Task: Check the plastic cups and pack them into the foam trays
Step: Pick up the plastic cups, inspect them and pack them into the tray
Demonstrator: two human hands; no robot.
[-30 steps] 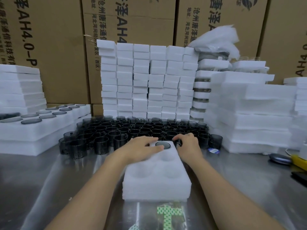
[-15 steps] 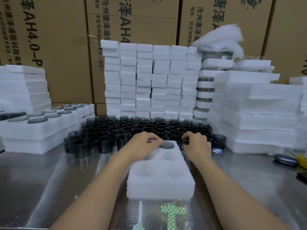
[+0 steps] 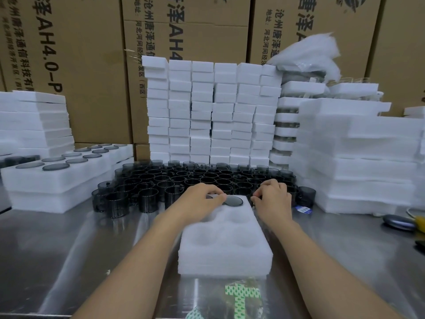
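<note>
White foam tray (image 3: 225,247) with six round pockets lies lengthwise on the brushed steel table (image 3: 69,249), straight ahead of the person. Both far pockets hold cups and the four nearer pockets are bare foam.

The left hand (image 3: 202,202) sits over the far-left pocket, with its fingers and thumb bent down around a smoky grey plastic cup (image 3: 210,196) seated there base-up. Only a sliver of the dark disc shows between the fingertips. Just beside it, in the far-right pocket, a second cup (image 3: 234,201) sits flush with its round base facing up.

The right hand (image 3: 273,198) is at the tray's far right corner with its fingers curled tightly. Something dark shows by the thumb, but I cannot tell whether the hand grips it.

Touching the tray's far end, a dense cluster of loose dark translucent cups (image 3: 195,178) stands mouth-up on the table. To the left are long white foam trays already filled with cups (image 3: 57,173), and plain foam slabs (image 3: 34,120) are stacked behind them. A wall of small white foam blocks (image 3: 207,111) rises at the back, and a tall pile of foam trays (image 3: 358,157) stands on the right, all of it in front of brown printed cardboard boxes (image 3: 92,65).

A green-and-white tape cross (image 3: 241,298) is stuck near the table's front edge — at far right lie a dark oval object (image 3: 397,222) and a blue label (image 3: 303,210).
</note>
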